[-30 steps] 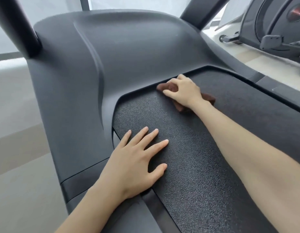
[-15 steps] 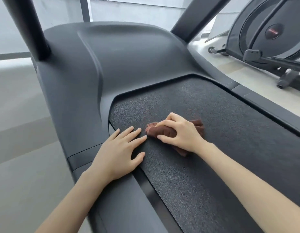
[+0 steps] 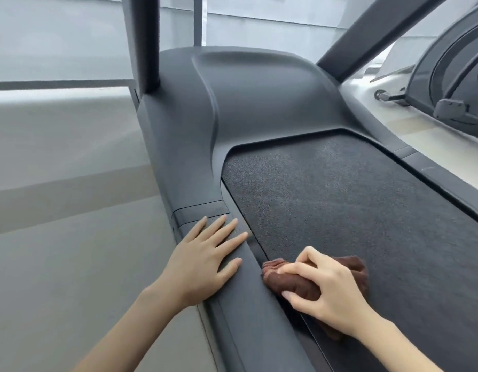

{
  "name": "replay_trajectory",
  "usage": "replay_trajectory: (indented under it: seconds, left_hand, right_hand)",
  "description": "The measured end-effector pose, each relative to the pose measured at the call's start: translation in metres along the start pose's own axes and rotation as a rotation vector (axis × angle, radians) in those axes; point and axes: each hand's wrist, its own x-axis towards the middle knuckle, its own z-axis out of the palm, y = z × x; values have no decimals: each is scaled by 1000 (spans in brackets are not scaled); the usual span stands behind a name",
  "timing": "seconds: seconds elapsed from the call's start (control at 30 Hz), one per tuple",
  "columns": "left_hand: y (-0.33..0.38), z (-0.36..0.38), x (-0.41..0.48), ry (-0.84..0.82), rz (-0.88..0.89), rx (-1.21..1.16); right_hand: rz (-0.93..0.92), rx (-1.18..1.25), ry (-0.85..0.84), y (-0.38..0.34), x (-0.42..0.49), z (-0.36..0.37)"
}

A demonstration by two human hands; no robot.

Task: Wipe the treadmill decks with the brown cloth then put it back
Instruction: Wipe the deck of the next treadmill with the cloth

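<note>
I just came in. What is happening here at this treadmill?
A person is wiping the treadmill belt with a brown cloth. The right hand holds the bunched cloth in its grip, pressed on the belt near its left edge. The left hand rests flat on the side rail. The cloth is not yet put back.

Grey floor (image 3: 58, 277), bright windows (image 3: 58, 36), neighbouring exercise machine (image 3: 452, 76)

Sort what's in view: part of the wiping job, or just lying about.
Job:
brown cloth, gripped by the right hand
treadmill deck
left hand, flat on the side rail

Lying about:
other exercise machine
floor
</note>
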Motion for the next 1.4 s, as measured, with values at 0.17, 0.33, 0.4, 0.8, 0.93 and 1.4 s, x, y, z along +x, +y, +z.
replay_trajectory:
  seconds: [0.17,0.33,0.4,0.8,0.93,1.4]
  left_hand:
    - [-20,-26,-41,-25,55,-31]
    - [-53,-71,-87,78,-20,42]
    - [-73,-91,-112,89,-115,102]
    - [-166,-178,-210,213,-474,251]
    - [-190,-191,-227,208,-562,274]
    - [-251,-267,-210,224,-789,186]
  right_hand:
    - [62,160,-121,-13,11,-14]
    - [-58,256,-98,-80,53,-2]
    - [-139,204,-116,-113,72,10]
    - [-356,-51,-72,-278,167,60]
    - [-383,-50,-44,-317,198,70]
    - [-435,-153,-79,-410,307,34]
